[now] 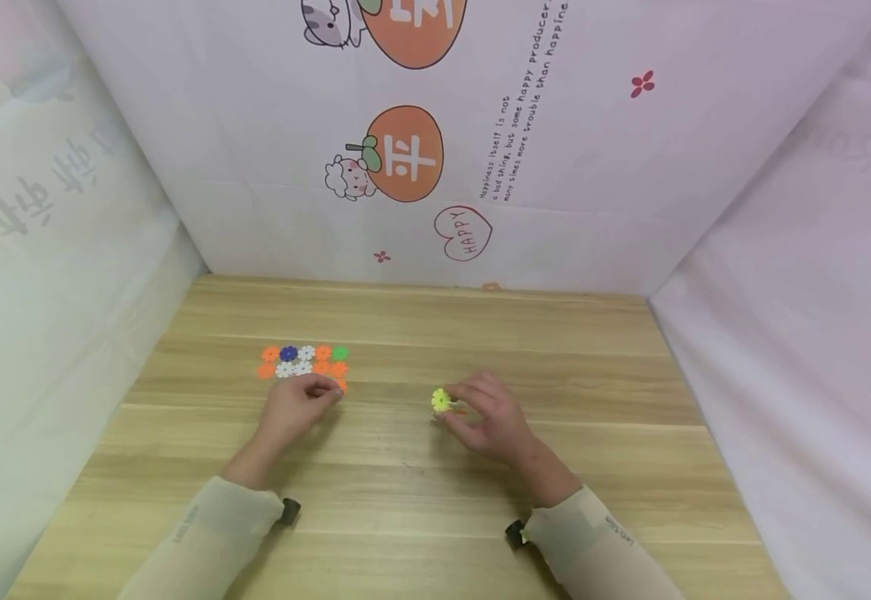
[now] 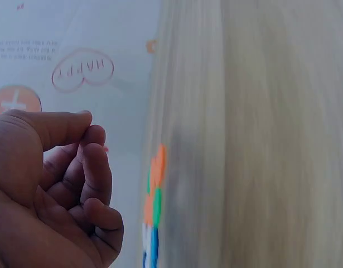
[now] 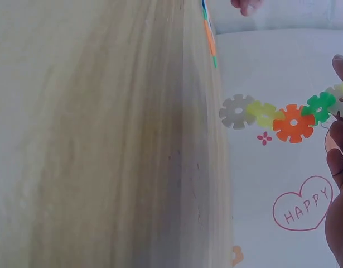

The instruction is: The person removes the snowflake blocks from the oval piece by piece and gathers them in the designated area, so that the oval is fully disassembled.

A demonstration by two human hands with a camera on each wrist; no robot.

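Observation:
My right hand grips one end of a chain of interlocked notched plastic discs. In the right wrist view the chain runs from a grey-white disc through a yellow disc, an orange disc and a green disc to a whitish disc at my fingers. The head view shows a yellow disc by the fingertips. My left hand is curled, thumb tip against the index finger, with nothing visible between them. It overlaps the near edge of several loose discs, partly hiding the nearest orange disc.
The loose discs lie in rows on the wooden table, in orange, white, blue and green. Printed white cloth stands behind the table and on both sides. Each wrist wears a small black camera.

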